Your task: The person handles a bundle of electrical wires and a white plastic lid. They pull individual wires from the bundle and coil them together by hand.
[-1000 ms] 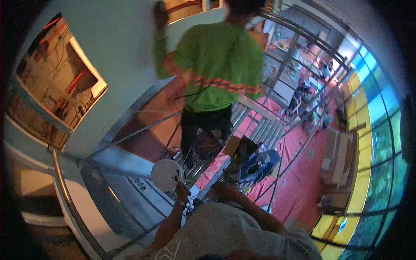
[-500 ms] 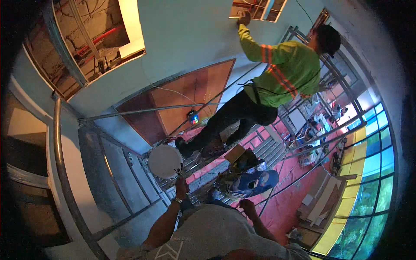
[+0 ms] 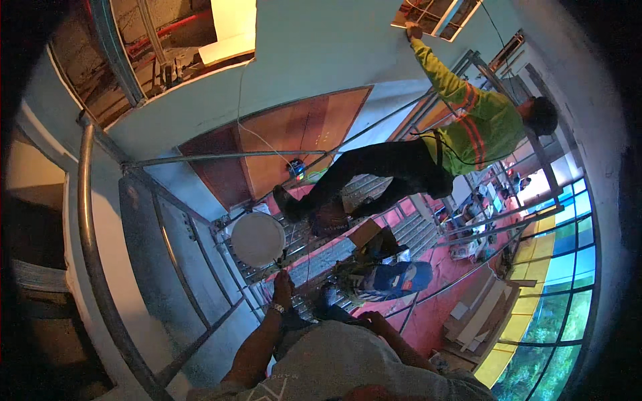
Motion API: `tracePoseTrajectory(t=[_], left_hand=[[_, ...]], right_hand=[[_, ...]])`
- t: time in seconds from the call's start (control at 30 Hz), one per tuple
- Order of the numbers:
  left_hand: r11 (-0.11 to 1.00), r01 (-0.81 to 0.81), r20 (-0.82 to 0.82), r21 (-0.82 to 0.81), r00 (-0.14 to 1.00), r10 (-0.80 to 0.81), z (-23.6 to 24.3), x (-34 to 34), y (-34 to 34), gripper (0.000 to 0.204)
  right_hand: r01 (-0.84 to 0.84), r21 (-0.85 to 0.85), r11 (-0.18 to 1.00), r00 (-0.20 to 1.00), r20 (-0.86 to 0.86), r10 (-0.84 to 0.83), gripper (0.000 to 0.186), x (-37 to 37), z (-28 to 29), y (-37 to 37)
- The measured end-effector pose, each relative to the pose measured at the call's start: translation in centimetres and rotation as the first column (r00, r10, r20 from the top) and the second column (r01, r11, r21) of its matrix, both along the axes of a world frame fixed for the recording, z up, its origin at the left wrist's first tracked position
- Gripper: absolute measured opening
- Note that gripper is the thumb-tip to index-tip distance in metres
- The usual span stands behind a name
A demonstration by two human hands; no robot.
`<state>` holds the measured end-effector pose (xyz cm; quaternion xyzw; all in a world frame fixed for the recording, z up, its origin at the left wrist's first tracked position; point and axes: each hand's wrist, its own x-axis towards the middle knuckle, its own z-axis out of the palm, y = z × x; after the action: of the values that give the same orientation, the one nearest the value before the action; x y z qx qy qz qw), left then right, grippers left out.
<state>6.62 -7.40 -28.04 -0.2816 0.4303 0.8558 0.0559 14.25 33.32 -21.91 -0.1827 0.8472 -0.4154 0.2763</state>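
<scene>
My left hand (image 3: 283, 289) is closed around a small dark pronged tool (image 3: 281, 258), whose exact kind I cannot make out. Just beyond it stands a round white bucket (image 3: 258, 239), seen from above. My right hand (image 3: 376, 323) is curled close to my waist, at the edge of my grey shirt; whatever its fingers hold, if anything, is hidden. Ahead of my hands, a dark blue bag (image 3: 394, 278) lies on the scaffold platform among dark cloth items.
A co-worker (image 3: 485, 130) in a green-yellow top stands on the platform, one arm up at a ceiling opening (image 3: 438, 15). Scaffold pipes (image 3: 87, 200) frame the left side. Boards (image 3: 485, 311) lie below right, near tall windows (image 3: 562, 314). A cable (image 3: 241, 100) hangs from another opening.
The view has shifted, and the co-worker now appears farther right, with the arm stretched out more. My right hand has drawn in toward my waist. My left hand keeps its hold.
</scene>
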Motion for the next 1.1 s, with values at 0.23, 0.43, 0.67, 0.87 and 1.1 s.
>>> tracePoseTrajectory(t=[0.23, 0.43, 0.67, 0.87, 1.1], left_hand=[[0.992, -0.122, 0.015, 0.012, 0.992, 0.122, 0.7, 2.3, -1.7, 0.039], [0.103, -0.006, -0.033, -0.995, 0.963, -0.267, -7.6, 5.4, -4.5, 0.024], [0.989, -0.08, 0.061, -0.126, 0.994, 0.089, -4.8, 3.7, -4.7, 0.036], [0.975, -0.205, 0.089, 0.082, 0.976, 0.198, 2.1, 2.3, -6.1, 0.042], [0.93, -0.138, 0.017, 0.341, 0.99, 0.141, 8.6, -1.7, -8.1, 0.039]], right_hand=[[-0.113, 0.237, 0.965, 0.992, 0.084, 0.096, 0.029, 1.5, 1.7, -2.6], [0.282, -0.26, 0.923, 0.959, 0.089, -0.268, 0.028, 5.5, -2.4, -2.1], [0.0, 0.147, 0.989, 0.994, -0.106, 0.015, 0.021, 2.4, 0.3, -5.0], [0.073, 0.113, 0.991, 0.997, -0.046, -0.068, 0.019, 3.8, -0.6, -6.5], [0.142, 0.113, 0.983, 0.972, -0.206, -0.117, 0.031, 3.4, -0.9, -8.5]])
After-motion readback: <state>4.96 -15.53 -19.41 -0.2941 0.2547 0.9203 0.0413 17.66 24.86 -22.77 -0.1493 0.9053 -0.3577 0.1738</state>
